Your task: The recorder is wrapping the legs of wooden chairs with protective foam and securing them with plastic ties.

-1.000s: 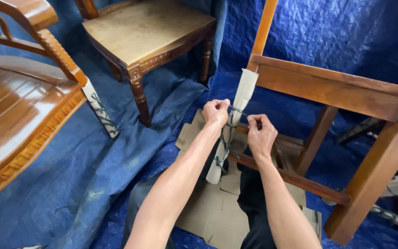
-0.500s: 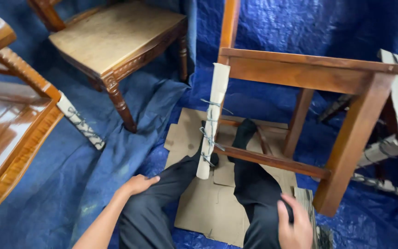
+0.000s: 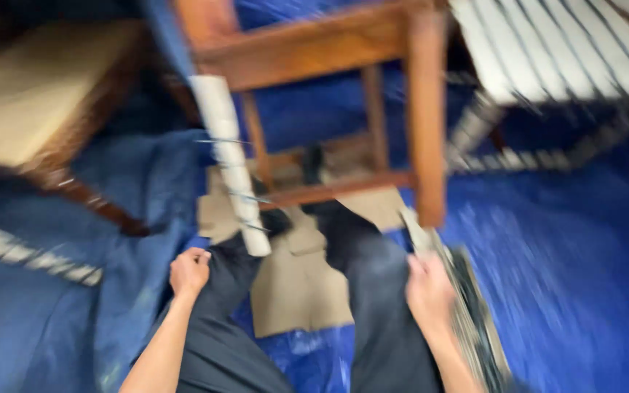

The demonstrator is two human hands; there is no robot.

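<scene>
Now right hand (image 3: 428, 291) grips cardboard stack (image 3: 475, 320).

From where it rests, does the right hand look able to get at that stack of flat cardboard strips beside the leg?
Probably yes: the right hand already lies against the stack of cardboard strips on the blue tarp, nothing between them. Blur hides whether the fingers close on it.

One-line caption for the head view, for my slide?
Seated on a blue tarp before a wooden chair frame, left hand rests by the knee, right hand on stacked cardboard strips.
</scene>
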